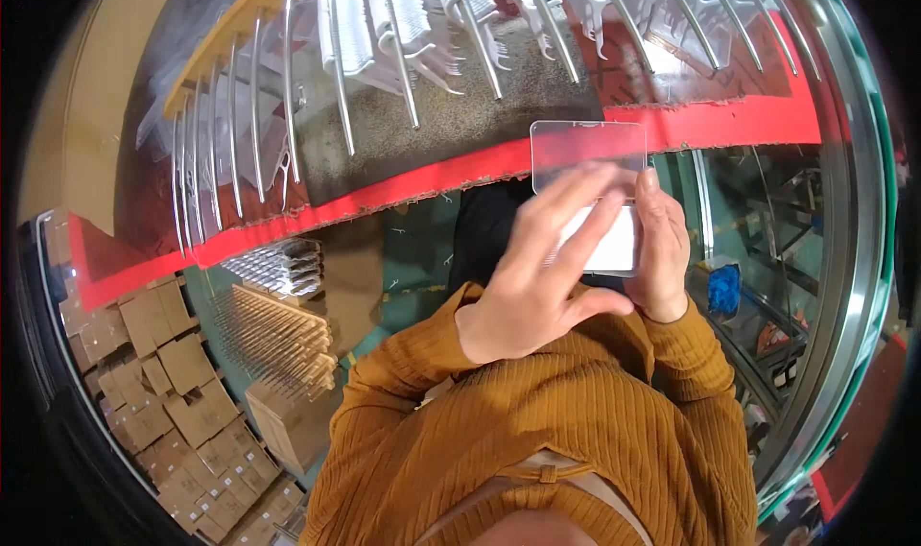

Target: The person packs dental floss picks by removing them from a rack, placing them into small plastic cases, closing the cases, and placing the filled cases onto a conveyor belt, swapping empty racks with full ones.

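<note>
A clear plastic case (585, 145) stands with its lid tipped up on the far side, in front of my chest. White contents (616, 247) fill its near half; their exact kind is covered by my fingers. My right hand (664, 249) grips the case along its right side, thumb pointing up. Over the white contents lies my left hand (542, 292), its fingers stretched out and slightly smeared by motion, the thumb apart. Whether its fingertips press on the contents I cannot tell.
Ahead runs a red-edged bench (422, 183) with a dark top. Metal rods (480, 47) jut toward me from a wooden bar, stacks of white plastic pieces (403, 9) among them. Cardboard boxes (182, 364) and a rod-studded board (283, 330) sit lower left. A metal-framed glass panel (849, 287) stands at right.
</note>
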{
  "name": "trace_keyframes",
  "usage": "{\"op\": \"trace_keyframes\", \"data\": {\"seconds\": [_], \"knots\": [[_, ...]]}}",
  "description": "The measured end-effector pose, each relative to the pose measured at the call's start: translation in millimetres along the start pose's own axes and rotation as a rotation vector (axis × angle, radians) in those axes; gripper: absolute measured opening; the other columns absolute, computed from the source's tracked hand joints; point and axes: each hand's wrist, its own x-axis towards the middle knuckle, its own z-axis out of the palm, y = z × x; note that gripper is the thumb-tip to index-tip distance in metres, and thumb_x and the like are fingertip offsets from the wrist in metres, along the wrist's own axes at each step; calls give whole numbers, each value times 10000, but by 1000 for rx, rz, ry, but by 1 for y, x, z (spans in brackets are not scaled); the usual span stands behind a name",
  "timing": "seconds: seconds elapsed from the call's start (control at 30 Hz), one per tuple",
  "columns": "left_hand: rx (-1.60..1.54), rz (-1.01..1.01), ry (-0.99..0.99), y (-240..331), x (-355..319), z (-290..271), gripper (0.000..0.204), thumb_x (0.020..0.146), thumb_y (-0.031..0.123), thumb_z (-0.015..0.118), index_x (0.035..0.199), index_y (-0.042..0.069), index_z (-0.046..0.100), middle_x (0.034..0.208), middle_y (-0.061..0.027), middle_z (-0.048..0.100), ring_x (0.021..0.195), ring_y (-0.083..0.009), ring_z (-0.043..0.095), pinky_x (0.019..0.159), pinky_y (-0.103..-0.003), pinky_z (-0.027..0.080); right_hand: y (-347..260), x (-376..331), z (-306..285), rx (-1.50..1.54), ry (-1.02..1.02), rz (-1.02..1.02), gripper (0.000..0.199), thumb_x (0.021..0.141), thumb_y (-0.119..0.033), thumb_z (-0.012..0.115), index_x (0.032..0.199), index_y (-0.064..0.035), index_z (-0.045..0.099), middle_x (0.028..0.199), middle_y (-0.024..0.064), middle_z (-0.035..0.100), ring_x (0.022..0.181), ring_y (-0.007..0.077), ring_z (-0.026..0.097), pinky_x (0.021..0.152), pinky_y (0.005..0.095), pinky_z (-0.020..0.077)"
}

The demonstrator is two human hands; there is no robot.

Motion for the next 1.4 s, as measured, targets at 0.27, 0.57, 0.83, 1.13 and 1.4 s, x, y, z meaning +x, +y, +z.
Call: {"op": "trace_keyframes", "data": {"seconds": [0.27, 0.57, 0.83, 1.13, 1.4], "knots": [[-919, -439, 83, -13, -26, 1, 875, 656, -119, 658, 1371, 16, 171, 1308, -115, 358, 1220, -213, 362, 1008, -356, 313, -11, 14, -6, 56, 53, 8, 369, 924, -251, 412, 1106, 61, 490, 953, 137, 604, 783, 160, 604, 673, 248, 495], [-1155, -585, 338, -20, -24, -7, 661, 714, -1, 688, 1268, -34, 330, 1210, -111, 446, 1107, -187, 455, 965, -324, 353, -6, 13, -6, -631, -344, -925, 403, 655, -79, 734, 977, 16, 511, 1000, 173, 587, 914, 317, 591, 782, 372, 487], [-527, -287, 21, -28, -19, -37, 394, 726, 160, 685, 1080, 39, 559, 1086, -101, 512, 1025, -215, 498, 803, -311, 448, -7, 5, 5, -735, -307, -888, 418, 597, -68, 742, 949, 20, 535, 939, 160, 576, 850, 330, 591, 677, 360, 508], [-288, -67, 53, -9, -4, -26, 333, 693, 80, 687, 1011, 44, 593, 975, -106, 557, 831, -242, 575, 696, -331, 482, -18, -6, -3, -777, -208, -942, 365, 619, -76, 729, 922, 24, 551, 924, 157, 577, 809, 313, 598, 649, 356, 510], [-543, -253, 140, 34, 22, 1, 447, 744, 107, 664, 1134, -22, 487, 1101, -158, 518, 882, -231, 590, 664, -287, 528, -40, -67, -93, -1050, 326, -758, 265, 669, -166, 723, 854, -24, 597, 762, 103, 585, 669, 246, 594, 567, 294, 486]]}}
